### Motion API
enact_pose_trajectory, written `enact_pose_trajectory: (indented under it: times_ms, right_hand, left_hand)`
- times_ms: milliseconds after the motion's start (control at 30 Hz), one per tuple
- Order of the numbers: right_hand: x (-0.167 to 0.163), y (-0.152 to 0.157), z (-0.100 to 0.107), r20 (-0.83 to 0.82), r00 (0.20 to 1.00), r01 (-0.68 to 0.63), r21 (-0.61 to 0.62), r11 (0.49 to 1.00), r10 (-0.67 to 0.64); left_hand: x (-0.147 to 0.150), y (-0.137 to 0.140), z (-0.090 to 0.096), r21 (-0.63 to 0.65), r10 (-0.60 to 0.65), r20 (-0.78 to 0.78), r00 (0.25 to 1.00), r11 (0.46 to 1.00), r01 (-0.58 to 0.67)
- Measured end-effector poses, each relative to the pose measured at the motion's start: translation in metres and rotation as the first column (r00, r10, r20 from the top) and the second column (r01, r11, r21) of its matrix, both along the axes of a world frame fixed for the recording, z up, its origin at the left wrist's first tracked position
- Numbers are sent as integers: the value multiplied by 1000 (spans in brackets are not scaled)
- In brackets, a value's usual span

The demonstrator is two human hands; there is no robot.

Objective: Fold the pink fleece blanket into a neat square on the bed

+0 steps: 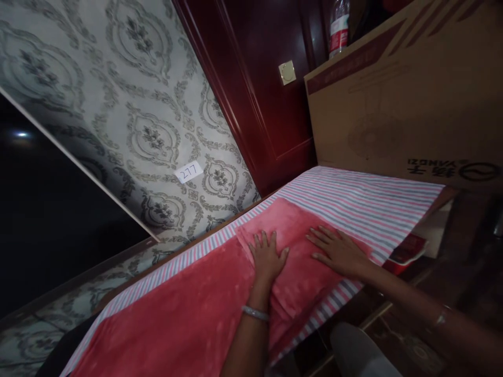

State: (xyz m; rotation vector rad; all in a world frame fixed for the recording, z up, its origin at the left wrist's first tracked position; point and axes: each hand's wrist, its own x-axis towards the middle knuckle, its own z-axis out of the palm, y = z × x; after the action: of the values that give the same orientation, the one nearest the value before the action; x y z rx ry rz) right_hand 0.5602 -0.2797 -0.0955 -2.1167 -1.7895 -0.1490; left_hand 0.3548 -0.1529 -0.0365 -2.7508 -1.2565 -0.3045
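A plush red cloth (168,314) lies spread over a striped sheet (353,196), its far-right part folded over on itself. My left hand (268,256) rests flat near the fold's edge, fingers spread, with a bracelet on the wrist. On the right side of the folded part, my right hand (340,251) lies palm down with its fingers stretched out. Neither hand grips anything; both touch the cloth's upper surface. The cloth's nearest left part runs out of the picture at the bottom.
A large cardboard box (393,104) stands at the table's far right end, with a plastic bottle (339,31) behind its edge. Patterned wallpaper bears a paper label (188,171) reading 277. A dark screen (58,209) is at left. Beneath the table's right side sits a red container (406,254).
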Motion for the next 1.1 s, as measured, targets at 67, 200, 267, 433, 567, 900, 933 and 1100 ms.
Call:
enact_pose_trajectory:
  times_ms: [67, 200, 267, 433, 567, 900, 933, 1100]
  right_hand:
    - [0, -2, -6, -12, 1000, 9, -6, 1000, -9]
    - [-4, -3, -5, -25, 1000, 8, 0, 1000, -8]
    - [-4, -2, -4, -28, 1000, 10, 6, 1000, -10]
    - [-2, -2, -4, -37, 999, 28, 1, 1000, -28]
    - [-1, -2, -6, -50, 998, 25, -1, 1000, -25]
    - [7, 16, 35, -65, 998, -5, -68, 998, 1]
    - [6, 24, 42, -58, 998, -4, -46, 999, 1]
    - [5, 66, 45, 3, 1000, -1, 21, 1000, 1]
  left_hand:
    - [-1, -1, -4, 10, 2, 9, 1000, 1000, -2]
    - [-2, 1, -3, 11, -2, 22, 1000, 1000, 2]
    - [-2, 1, -3, 20, 2, 21, 1000, 1000, -3]
    - [-2, -1, -5, 18, 1, 25, 1000, 1000, -1]
    - [-3, -2, -1, -30, 4, 24, 1000, 1000, -4]
    - [-25, -4, 22, -11, 40, 17, 999, 999, -40]
    - [-28, -3, 22, -12, 57, 19, 998, 998, -57]
    - [-36, 8, 18, -133, 156, 11, 988, 979, -153]
